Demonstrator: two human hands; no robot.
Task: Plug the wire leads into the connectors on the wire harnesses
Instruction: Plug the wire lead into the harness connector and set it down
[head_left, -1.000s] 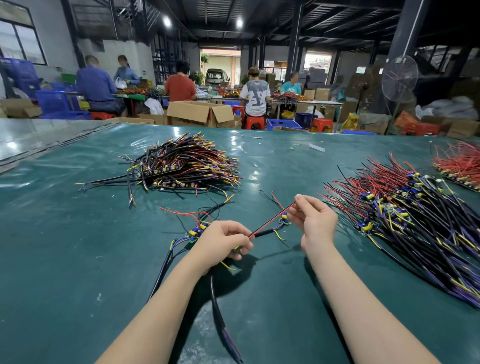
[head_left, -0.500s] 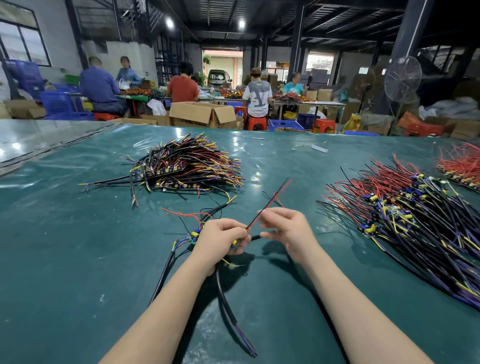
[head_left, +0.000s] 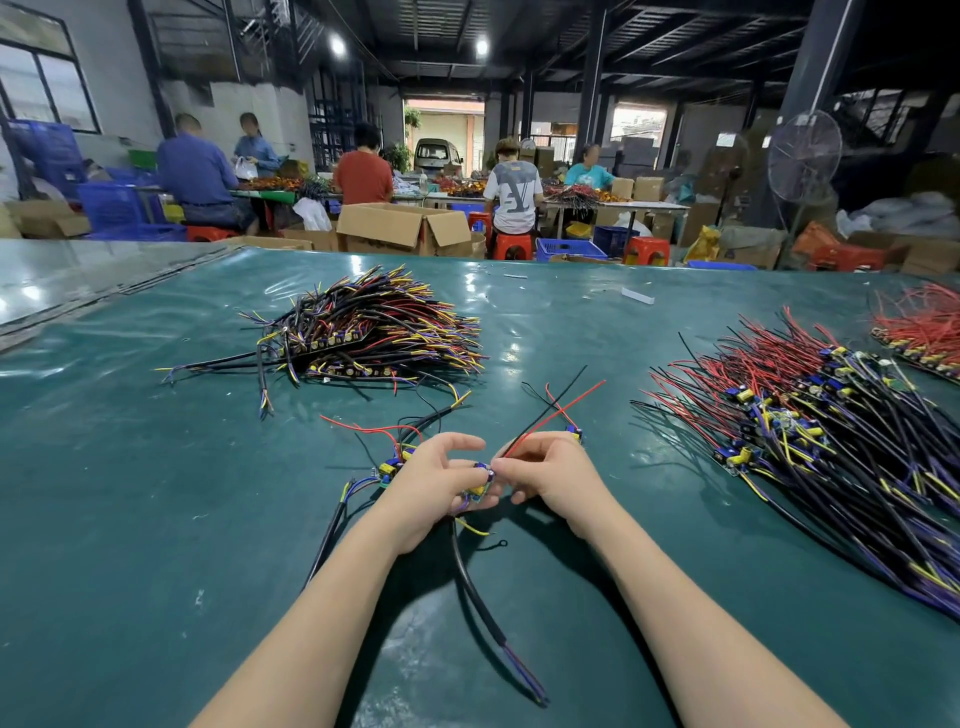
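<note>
My left hand (head_left: 435, 480) grips a small blue and yellow connector module (head_left: 480, 486) with a thick black cable (head_left: 480, 597) trailing toward me. My right hand (head_left: 550, 475) pinches the red and black wire leads (head_left: 558, 410) right at the module; the leads stick up and away to the right. Both hands meet above the green table (head_left: 156, 519). A second harness with a blue and yellow module (head_left: 390, 467) lies just left of my left hand, and another small module (head_left: 574, 432) shows behind my right hand.
A pile of black, red and yellow harnesses (head_left: 363, 332) lies at the far left. A large spread of red-leaded harnesses (head_left: 831, 441) covers the right side, with more red wires (head_left: 924, 332) at the far right. Several people work at tables beyond the far edge.
My right hand has moved left, sliding down the red lead until it meets my left hand at the module. The leads now point up and to the right.
</note>
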